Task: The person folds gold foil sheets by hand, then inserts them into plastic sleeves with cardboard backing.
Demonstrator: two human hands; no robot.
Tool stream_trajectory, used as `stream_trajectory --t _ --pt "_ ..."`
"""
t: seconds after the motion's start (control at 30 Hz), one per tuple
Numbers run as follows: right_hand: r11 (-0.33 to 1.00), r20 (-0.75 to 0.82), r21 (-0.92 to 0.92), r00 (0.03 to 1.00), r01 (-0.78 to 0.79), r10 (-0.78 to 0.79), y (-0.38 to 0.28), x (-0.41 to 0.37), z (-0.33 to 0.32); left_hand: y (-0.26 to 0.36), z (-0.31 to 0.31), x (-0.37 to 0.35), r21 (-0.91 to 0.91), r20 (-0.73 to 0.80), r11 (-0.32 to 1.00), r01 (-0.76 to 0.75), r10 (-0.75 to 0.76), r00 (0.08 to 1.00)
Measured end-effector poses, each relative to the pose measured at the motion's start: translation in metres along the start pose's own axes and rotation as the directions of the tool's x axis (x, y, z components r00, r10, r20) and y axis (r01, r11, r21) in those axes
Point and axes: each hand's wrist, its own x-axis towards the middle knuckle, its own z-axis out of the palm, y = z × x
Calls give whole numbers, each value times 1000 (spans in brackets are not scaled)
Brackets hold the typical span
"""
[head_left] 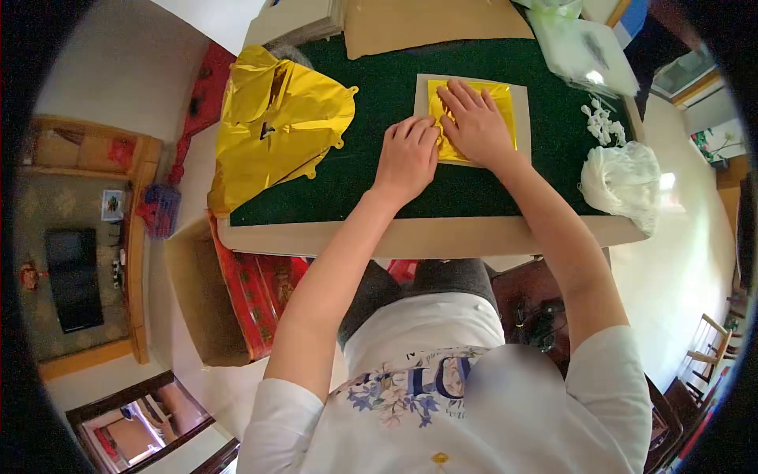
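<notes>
A folded gold foil sheet [501, 99] lies on a pale cardboard piece [523, 118], on the green table surface [379, 87]. Flat on the foil rests my right hand [476, 126], its fingers spread. My left hand [408, 156] is at the foil's left edge, fingers bent and close together; whether a bit of foil is pinched there is too small to tell. Further left, a large crumpled gold foil piece [292, 118] with small tabs spreads over the table's left side.
White string [620, 182] and small white pieces [602, 122] lie at the right edge. Clear plastic bags [588, 59] are at the back right. Brown cardboard [434, 24] covers the back. An open box [201, 292] stands below left.
</notes>
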Motion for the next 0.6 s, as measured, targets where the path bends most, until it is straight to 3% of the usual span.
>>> stream_trajectory --t 0.17,0.27,0.37,0.6 --pt "999 -3 -17 1000 30 -30 2 2 2 -2 0 0 -30 -29 1000 -5 4 1000" --pt "999 -12 -10 999 36 -37 1 1 2 -4 -2 5 -74 56 995 60 -56 997" --pt "999 -33 6 998 47 -47 1 0 3 -12 12 27 -97 -102 992 77 -87 991" --pt "999 -9 -22 999 40 -41 2 1 5 -17 32 44 -15 34 984 178 -177 984"
